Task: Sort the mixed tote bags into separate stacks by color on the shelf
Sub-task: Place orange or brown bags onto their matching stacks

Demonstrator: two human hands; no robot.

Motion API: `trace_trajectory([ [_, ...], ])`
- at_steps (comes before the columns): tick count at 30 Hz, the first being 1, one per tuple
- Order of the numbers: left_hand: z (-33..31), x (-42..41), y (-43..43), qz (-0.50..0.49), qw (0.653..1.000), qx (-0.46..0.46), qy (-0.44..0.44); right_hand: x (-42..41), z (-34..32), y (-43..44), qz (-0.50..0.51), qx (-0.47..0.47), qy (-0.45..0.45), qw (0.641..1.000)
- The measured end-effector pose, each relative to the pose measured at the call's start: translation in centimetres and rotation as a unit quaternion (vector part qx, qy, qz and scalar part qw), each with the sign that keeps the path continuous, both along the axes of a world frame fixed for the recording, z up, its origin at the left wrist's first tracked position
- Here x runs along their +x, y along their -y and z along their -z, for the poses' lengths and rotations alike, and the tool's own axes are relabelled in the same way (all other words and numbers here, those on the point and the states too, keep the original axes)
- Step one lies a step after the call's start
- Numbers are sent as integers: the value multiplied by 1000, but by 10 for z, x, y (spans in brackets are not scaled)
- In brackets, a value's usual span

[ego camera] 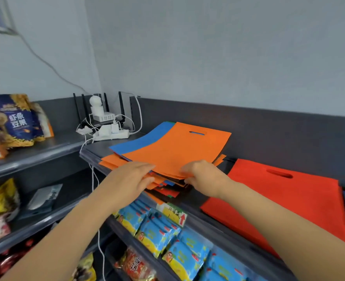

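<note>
Stack of mixed flat fabric tote bags (pixel 167 186) on a dark grey metal shelf (pixel 98 148).
The left grip (pixel 132 175) lies flat, fingers straight, on the stack's front edge; the right grip (pixel 204 175) pinches the near edge of the top orange bag with cut-out handle (pixel 177 151). A flat red bag (pixel 279 201) lies just right.

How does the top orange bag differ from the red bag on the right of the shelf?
The orange bag lies on top of a mixed pile; the red bag lies beside it, on the shelf. The left hand rests on the orange bag's near edge and the right hand pinches it; no hand touches the red bag. Both lie flat and have a cut-out handle slot.
</note>
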State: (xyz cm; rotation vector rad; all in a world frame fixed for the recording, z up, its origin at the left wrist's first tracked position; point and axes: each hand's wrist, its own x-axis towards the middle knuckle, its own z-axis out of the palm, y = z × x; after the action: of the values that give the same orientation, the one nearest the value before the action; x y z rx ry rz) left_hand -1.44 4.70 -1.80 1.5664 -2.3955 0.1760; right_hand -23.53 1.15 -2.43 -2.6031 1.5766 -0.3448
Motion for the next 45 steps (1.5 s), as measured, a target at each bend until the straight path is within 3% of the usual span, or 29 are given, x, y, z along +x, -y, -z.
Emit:
trace_trajectory([
  [9,-13,3,87,38,994,100,5,-9,-25,48,-39,-6,62,997],
  [14,-8,20,120,72,985,158,1,-18,-32,53,18,55,240,969],
  [20,4,28,146,143,988,54,-27,-10,-27,42,139,-50,269,952],
  [23,2,33,154,175,984,-4,-36,-8,-21,33,250,-52,334,907],
  [26,5,39,162,195,979,-13,-62,-9,-12,23,351,54,464,812],
  [28,6,44,167,197,977,-3,-84,1,-7,14,358,110,502,780],
  [29,7,47,170,196,976,2,-94,5,-3,10,345,103,489,795],
  [33,12,55,178,186,975,16,-122,27,2,-11,184,-1,290,939],
  [35,12,55,179,186,975,21,-116,30,6,-13,122,-85,167,975],
  [36,12,56,179,188,976,23,-108,31,7,-13,109,-136,135,975],
  [38,11,55,178,192,977,26,-91,34,5,-9,118,-192,166,960],
  [41,8,56,176,193,977,35,-79,42,-8,-1,180,-215,257,925],
  [45,6,57,171,197,975,54,-84,50,-14,10,242,-221,292,899],
])
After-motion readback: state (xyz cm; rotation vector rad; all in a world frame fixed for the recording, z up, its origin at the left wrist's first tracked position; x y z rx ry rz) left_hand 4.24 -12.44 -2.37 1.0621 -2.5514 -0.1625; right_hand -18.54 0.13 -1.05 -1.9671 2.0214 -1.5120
